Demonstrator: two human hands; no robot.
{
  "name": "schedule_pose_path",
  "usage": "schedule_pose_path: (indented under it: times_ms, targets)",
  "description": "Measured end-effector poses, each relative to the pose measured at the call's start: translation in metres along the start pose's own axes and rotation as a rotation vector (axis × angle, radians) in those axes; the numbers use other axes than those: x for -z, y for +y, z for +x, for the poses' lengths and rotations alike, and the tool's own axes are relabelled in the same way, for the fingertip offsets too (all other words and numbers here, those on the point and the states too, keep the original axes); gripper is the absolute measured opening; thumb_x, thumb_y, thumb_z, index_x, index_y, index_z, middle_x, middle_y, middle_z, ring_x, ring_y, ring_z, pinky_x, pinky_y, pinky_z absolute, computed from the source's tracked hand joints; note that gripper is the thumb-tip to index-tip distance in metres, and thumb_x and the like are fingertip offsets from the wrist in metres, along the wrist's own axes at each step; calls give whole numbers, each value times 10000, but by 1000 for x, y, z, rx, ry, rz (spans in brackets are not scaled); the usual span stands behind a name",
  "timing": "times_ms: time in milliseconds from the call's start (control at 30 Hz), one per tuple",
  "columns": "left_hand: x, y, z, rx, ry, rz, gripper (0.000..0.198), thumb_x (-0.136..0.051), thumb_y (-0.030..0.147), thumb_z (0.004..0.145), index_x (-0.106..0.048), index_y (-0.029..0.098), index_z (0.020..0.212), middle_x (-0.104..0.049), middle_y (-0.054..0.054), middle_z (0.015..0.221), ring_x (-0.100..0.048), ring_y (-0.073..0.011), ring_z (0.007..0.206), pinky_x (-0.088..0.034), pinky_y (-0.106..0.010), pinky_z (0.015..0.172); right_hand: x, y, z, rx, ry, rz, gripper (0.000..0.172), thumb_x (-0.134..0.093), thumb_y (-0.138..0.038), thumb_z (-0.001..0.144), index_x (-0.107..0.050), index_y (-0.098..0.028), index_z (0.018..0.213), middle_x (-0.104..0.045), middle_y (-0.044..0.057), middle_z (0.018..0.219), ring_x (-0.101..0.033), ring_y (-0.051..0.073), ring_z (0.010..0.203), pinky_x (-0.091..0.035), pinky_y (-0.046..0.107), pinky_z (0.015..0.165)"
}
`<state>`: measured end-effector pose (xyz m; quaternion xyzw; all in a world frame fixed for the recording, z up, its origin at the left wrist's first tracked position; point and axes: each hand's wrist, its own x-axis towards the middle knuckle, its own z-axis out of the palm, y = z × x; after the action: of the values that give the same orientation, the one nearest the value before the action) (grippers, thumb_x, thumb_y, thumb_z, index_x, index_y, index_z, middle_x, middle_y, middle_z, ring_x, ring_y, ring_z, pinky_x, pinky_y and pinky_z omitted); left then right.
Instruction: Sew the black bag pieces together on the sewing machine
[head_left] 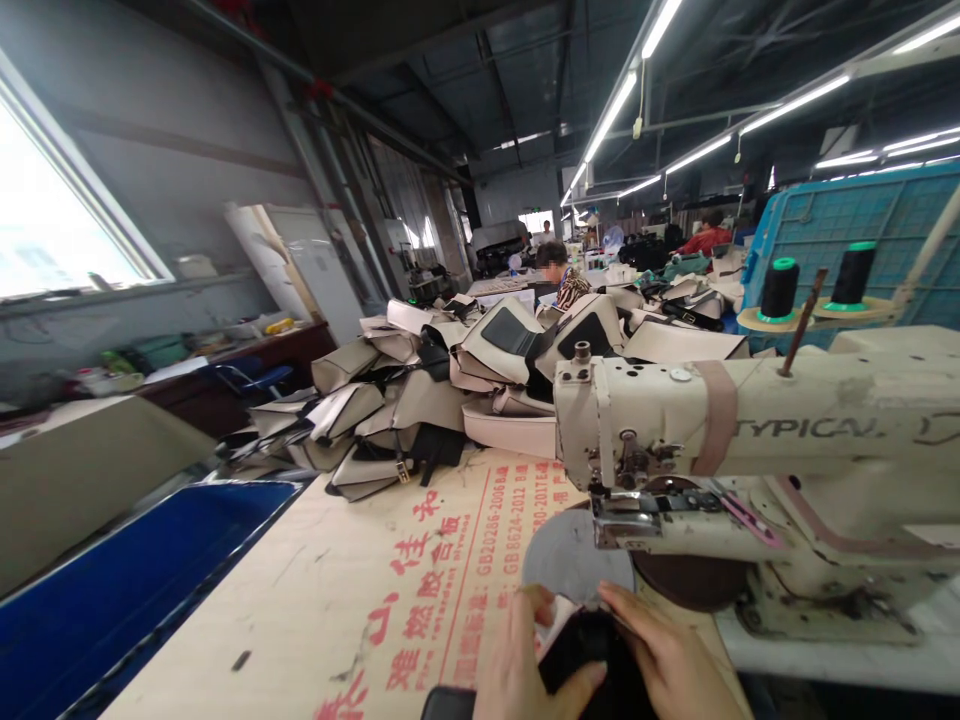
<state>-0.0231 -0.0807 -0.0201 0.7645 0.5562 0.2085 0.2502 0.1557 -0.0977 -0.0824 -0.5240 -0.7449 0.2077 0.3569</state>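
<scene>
Both hands, left hand and right hand, pinch a black piece in their grip just before the sewing machine, seemingly positioning it, needing careful alignment under the needle.

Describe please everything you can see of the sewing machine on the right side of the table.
The sewing machine is cream-coloured, looks like painted metal, worn and smudged, with the word TYPICAL on its long horizontal arm. Its head points left, above a grey round piece. A band of beige tape wraps the arm. Two black thread cones with green tops stand behind it. The left hand and right hand hold a black piece just below the head, not touching the machine.
</scene>
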Motion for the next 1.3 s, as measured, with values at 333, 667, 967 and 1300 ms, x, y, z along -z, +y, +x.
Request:
schedule_pose_path:
  times_ms: [333,667,967,1300]
  targets:
    - [28,13,48,-218,-172,283,320,-598,311,730,-575,241,1041,-586,-27,978,-550,-205,925,-411,-279,761,8,0,36,-106,54,434,306,-431,-234,854,-588,-172,1110,-582,61,1107,-525,203,1058,-372,395,968]
    - [32,14,54,-213,-199,-60,184,-636,304,679,-614,196,825,-597,-1,875,-548,-152,818,-419,-244,724,7,9,26,-71,23,357,320,-403,-243,884,-540,-190,1169,-538,59,1176,-482,181,1108,-370,375,984]
    - [7,3,49,-221,-164,113,105,-578,181,722,-640,218,798,-610,2,811,-559,-158,771,-406,-240,671,25,-9,30,-11,-51,51,279,-532,-371,848,-552,-255,1102,-528,29,1074,-484,176,1020,-430,290,871]
    - [23,4,44,-272,-326,25,145,-596,230,746,-618,246,888,-639,24,857,-568,-140,794,-411,-214,703,17,-4,29,154,-102,-78,131,-479,-246,888,-592,-198,934,-566,16,868,-511,155,825,-426,274,700]
